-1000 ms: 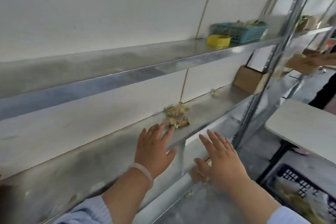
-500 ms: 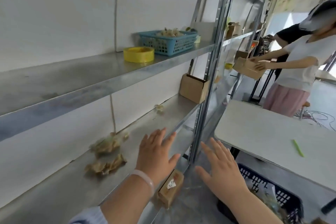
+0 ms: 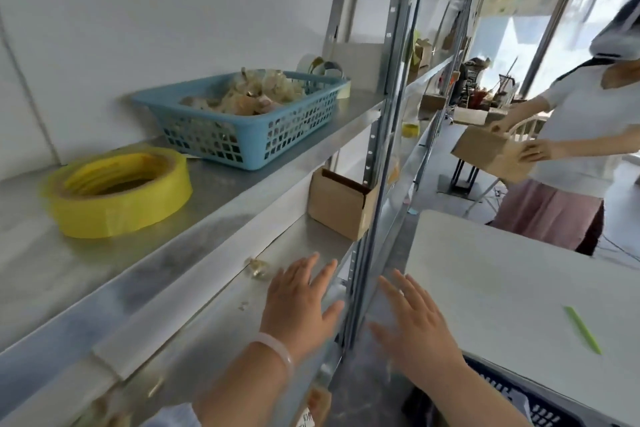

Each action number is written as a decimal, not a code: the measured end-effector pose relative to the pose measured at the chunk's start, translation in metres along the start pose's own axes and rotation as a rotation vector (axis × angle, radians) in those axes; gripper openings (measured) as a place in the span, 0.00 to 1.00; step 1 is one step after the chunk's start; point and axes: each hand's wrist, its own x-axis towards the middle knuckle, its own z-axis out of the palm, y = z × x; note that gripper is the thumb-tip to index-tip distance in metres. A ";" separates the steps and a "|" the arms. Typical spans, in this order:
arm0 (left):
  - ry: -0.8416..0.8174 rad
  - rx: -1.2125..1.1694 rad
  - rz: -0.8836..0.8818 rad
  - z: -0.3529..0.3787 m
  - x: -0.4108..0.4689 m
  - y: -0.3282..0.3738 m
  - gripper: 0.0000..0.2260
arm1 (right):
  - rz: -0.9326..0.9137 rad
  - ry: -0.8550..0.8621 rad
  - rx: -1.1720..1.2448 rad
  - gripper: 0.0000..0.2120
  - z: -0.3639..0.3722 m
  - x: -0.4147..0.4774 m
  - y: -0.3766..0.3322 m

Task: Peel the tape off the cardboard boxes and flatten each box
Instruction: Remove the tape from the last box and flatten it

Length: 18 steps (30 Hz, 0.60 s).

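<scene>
While the left hand (image 3: 298, 308) and the right hand (image 3: 415, 333) are both spread flat, holding nothing, an open cardboard box (image 3: 341, 206) stands on the shelf (image 3: 304, 236) ahead of the left hand.

Bare to the wrist: left hand (image 3: 298, 308) and right hand (image 3: 419, 333). Smooth pale bangle (image 3: 277, 352) round the left wrist, milky in tone. Light bluish-white sleeve (image 3: 173, 418) edge shows low on the left forearm; right forearm uncovered.
</scene>
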 end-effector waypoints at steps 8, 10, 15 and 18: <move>-0.021 0.029 -0.058 0.036 0.092 -0.004 0.30 | -0.018 -0.084 0.112 0.36 0.024 0.120 0.044; -0.029 0.021 -0.118 0.047 0.117 -0.002 0.30 | -0.031 -0.150 0.149 0.36 0.029 0.151 0.058; -0.075 -0.078 -0.286 0.076 0.179 0.007 0.31 | -0.020 -0.161 0.375 0.37 0.022 0.246 0.095; -0.071 -0.206 -0.354 0.089 0.212 0.017 0.31 | 0.014 -0.185 0.531 0.36 0.025 0.294 0.111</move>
